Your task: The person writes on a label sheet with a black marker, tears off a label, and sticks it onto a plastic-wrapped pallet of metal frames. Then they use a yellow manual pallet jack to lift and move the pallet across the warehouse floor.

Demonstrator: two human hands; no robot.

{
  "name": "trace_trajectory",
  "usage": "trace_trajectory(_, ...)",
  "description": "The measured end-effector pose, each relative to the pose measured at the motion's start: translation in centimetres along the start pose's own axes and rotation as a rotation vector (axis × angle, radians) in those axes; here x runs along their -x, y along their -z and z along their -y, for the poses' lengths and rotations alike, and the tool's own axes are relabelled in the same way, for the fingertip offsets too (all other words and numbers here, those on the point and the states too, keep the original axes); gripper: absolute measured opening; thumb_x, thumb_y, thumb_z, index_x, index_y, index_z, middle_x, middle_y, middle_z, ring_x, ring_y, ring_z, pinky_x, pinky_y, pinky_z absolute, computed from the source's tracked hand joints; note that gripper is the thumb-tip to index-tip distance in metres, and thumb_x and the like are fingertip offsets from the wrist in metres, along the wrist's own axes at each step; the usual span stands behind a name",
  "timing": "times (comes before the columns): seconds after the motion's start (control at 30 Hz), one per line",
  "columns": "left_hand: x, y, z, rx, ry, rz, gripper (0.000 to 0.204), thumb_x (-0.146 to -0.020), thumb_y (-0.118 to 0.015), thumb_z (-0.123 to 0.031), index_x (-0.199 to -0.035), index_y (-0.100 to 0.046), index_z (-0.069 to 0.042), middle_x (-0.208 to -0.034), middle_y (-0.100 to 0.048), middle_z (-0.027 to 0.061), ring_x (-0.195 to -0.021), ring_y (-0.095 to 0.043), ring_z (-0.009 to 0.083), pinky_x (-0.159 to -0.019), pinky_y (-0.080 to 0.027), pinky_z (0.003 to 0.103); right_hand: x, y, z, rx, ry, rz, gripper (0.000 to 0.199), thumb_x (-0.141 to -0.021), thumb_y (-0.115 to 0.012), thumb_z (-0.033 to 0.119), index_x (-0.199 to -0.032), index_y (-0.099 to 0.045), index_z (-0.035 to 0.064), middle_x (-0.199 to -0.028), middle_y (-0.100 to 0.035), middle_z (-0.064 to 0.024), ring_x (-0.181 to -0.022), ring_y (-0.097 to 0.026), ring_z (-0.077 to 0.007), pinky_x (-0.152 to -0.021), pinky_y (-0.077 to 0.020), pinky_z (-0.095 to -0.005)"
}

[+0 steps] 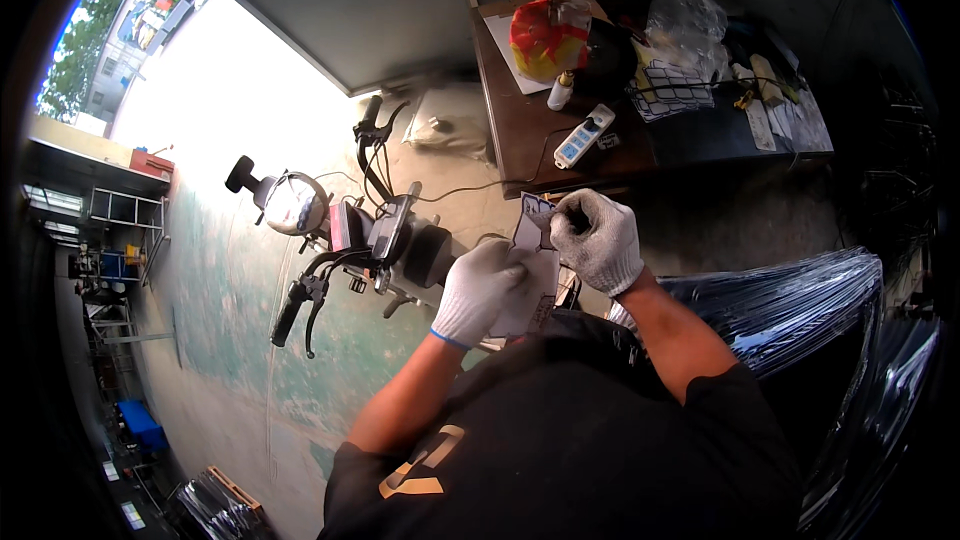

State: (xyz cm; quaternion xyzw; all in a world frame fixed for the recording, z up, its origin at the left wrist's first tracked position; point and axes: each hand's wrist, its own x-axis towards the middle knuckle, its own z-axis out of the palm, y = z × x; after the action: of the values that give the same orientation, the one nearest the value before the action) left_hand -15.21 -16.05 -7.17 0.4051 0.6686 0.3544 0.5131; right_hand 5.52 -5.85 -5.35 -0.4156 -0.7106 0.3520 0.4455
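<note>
A white printed sheet [537, 280] with dark markings along its edges is in front of my chest. My left hand [476, 290], in a white knit glove with a blue cuff, is closed on its left side. At the sheet's upper right, my right hand [598, 240] in a greyish knit glove has its fingers curled in a pinch on a folded-up edge. The right fingertips partly cover that edge. Just beyond my left hand stands an electric scooter [425, 252] with black handlebars and a round headlight.
A dark brown desk [510, 140] ahead carries a white power strip [584, 137], a small bottle [561, 91], a red-and-yellow bag [549, 35] and crumpled clear plastic [687, 28]. A cable runs from the desk toward the scooter. Plastic-wrapped goods [790, 305] stand close on my right.
</note>
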Motion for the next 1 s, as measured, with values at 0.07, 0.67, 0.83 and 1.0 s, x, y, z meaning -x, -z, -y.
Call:
trace_trajectory(0.07, -1.3, -0.5, 0.3, 0.028, 0.058, 0.007, 0.039, -0.099, -0.078, 0.004, -0.137, -0.073, 0.007, -0.127, -0.079, 0.0094, -0.115, -0.074, 0.0175, -0.103, -0.061, 0.033, -0.9, 1.8, -1.0, 0.082, 0.016, -0.067, 0.01, -0.09, -0.082, 0.008, -0.093, -0.074, 0.0025, -0.083, -0.077, -0.0169, -0.075, -0.079, -0.0354, -0.07, -0.0629, -0.0404)
trace_trajectory(0.67, -19.3, -13.0, -8.6, 0.373, 0.069, 0.307, 0.035, -0.111, -0.072, -0.008, -0.144, -0.068, 0.002, -0.129, -0.078, 0.0099, -0.114, -0.075, 0.019, -0.099, -0.063, 0.035, -0.9, 12.7, -18.8, -1.078, -0.702, -0.144, 0.011, -0.093, -0.073, 0.007, -0.1, -0.079, -0.0003, -0.099, -0.079, -0.0054, -0.089, -0.073, -0.0137, -0.087, -0.059, -0.0279)
trace_trajectory(0.83, -20.7, -9.8, -7.3, 0.237, 0.011, 0.021, 0.04, -0.11, -0.078, -0.016, -0.146, -0.069, 0.0, -0.128, -0.078, 0.0081, -0.111, -0.075, 0.017, -0.093, -0.064, 0.035, -11.8, 12.6, -24.2, -0.807, -0.677, -0.388, 0.013, -0.095, -0.077, 0.017, -0.094, -0.079, 0.0038, -0.092, -0.075, -0.0015, -0.082, -0.071, -0.0155, -0.078, -0.0587, -0.0316)
trace_trajectory(1.0, -14.3, -3.4, -0.9, 0.16, 0.21, -0.1, 0.042, -0.108, -0.078, -0.017, -0.145, -0.071, 0.002, -0.127, -0.08, 0.0114, -0.113, -0.076, 0.0211, -0.096, -0.064, 0.037, -16.4, 13.2, -43.7, -0.785, -0.955, -0.477, 0.024, -0.1, -0.084, 0.03, -0.112, -0.082, 0.01, -0.102, -0.078, -0.0023, -0.095, -0.072, -0.0228, -0.083, -0.0576, -0.0433)
